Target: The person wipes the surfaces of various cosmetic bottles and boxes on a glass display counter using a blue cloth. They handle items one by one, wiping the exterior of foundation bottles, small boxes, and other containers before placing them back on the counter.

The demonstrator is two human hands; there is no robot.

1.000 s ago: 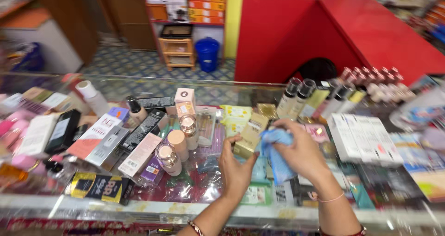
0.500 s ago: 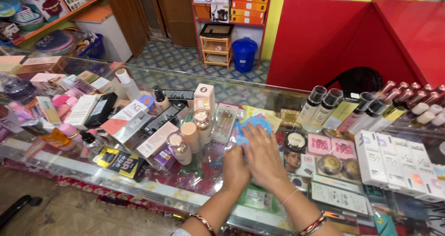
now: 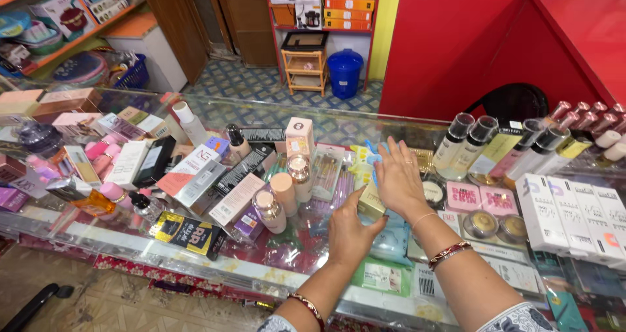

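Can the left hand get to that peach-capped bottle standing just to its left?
Probably yes. The left hand is beside the peach-capped bottle, nothing stands between them, though it is already touching a small gold box.

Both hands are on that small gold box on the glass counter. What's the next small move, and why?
Probably close the left hand on the gold box and lift it straight up: the right hand lies open over it, and the pump bottles stand close beside it.

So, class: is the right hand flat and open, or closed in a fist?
Flat and open. The right hand lies palm down with fingers spread over the glass counter, beside the small gold box at the left hand.
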